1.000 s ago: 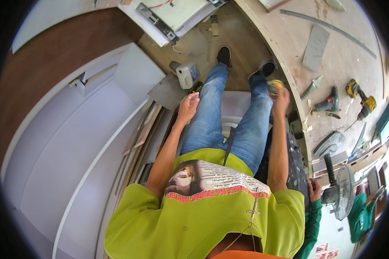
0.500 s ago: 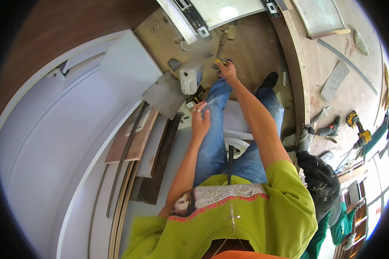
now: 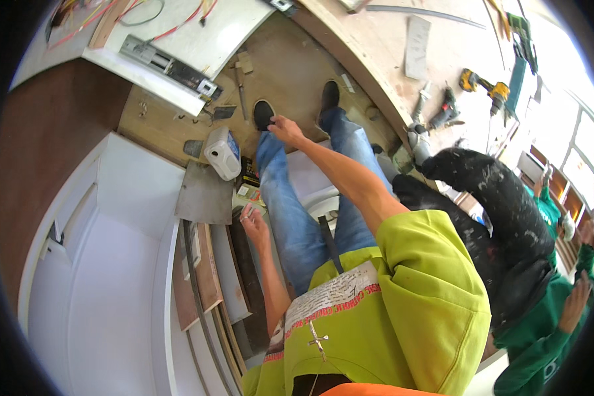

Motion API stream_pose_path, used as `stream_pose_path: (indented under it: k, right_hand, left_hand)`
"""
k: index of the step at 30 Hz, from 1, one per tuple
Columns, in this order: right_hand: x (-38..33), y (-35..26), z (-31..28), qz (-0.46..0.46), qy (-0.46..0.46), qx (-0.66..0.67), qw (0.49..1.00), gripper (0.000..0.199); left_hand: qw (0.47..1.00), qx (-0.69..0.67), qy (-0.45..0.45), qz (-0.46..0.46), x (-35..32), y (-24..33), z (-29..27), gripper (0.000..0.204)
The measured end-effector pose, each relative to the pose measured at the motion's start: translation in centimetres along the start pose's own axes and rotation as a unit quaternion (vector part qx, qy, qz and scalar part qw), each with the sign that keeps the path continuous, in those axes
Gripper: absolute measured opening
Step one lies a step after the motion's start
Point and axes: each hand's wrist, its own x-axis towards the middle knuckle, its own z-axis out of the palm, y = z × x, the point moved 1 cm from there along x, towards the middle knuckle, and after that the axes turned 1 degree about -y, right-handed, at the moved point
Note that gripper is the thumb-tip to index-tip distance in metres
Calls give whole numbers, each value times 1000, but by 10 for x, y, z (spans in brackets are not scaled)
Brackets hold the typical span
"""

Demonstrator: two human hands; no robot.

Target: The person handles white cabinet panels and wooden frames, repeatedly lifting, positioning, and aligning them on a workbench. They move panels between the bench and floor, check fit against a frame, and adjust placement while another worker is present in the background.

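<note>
My right hand (image 3: 285, 130) is over my left shin by the dark shoe (image 3: 264, 113), its fingers curled; whatever they may hold is hidden. My left hand (image 3: 255, 226) hangs beside my left knee with its fingers loosely apart and nothing in them. Nearest to it are a grey flat sheet (image 3: 203, 193) and a small box with a green and yellow label (image 3: 251, 194). Beyond these, a white plastic jug (image 3: 222, 156) stands on the floor. A long thin tool (image 3: 241, 91) lies on the floor beyond my left shoe.
Loose boards (image 3: 208, 267) lean at my left, beside a white cabinet (image 3: 129, 191). Drawer slides (image 3: 168, 69) top a white panel ahead. On the right, another person in paint-spattered black trousers (image 3: 495, 218) is close by, with a yellow drill (image 3: 487, 89) farther off.
The view has swung to the right, showing more of the other person. My left hand has moved off my thigh. The yellow and grey item at my right hand has gone out of sight.
</note>
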Motion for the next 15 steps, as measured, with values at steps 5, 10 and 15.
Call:
stream_pose_path:
  k: [5,10,15]
  right_hand:
    - [-66,102,-76,54,120,6,991,45]
    - [-116,128,-115,54,138,85,985,40]
    - [-145,126,-130,-26,131,129,983,37]
  left_hand:
    - [995,-57,-75,-16,22,20,-4,43]
    - [994,-26,-107,1,27,72,-3,44]
    - [990,-59,-131,1,25,85,1,43]
